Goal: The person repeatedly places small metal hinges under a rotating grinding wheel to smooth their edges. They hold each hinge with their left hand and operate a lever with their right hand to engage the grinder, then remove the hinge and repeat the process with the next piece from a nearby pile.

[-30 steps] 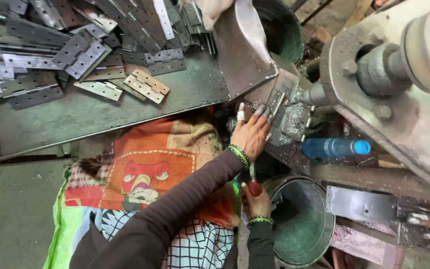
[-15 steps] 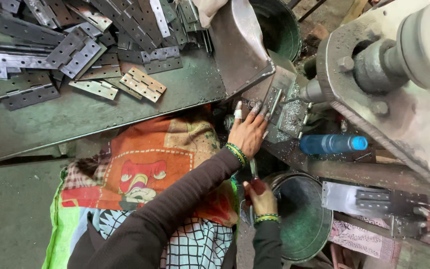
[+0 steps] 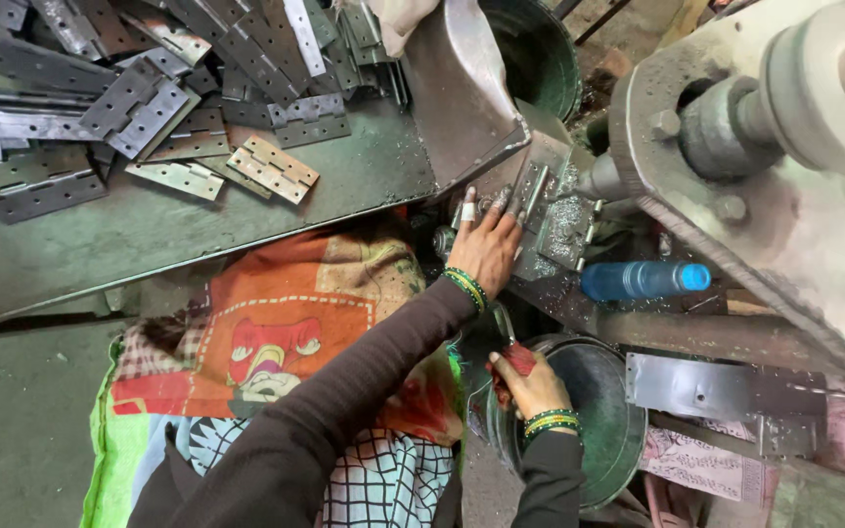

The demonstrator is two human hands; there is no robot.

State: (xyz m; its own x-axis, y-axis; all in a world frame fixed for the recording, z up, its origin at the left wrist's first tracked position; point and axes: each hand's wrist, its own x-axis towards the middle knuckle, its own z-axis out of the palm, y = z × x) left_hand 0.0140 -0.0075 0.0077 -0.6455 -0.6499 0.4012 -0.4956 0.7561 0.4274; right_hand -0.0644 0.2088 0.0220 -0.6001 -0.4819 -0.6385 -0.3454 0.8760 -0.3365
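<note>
2 hands: both at the press, as 0.5 s earlier.
Left hand [image 3: 486, 249]: fingers spread flat on metal fixture [image 3: 550, 210], unmoved.
Right hand [image 3: 530, 381]: clamped on red-handled lever [image 3: 509, 354], now lower, beside green bucket [image 3: 599, 430].

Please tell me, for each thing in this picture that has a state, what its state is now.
left hand: flat on the metal piece, fingers spread
metal piece: lying in the machine
right hand: closed around a red-wrapped handle
blue bottle: lying on its side, capped
green bucket: upright, open
hinge plates: piled loose on the tray
</note>
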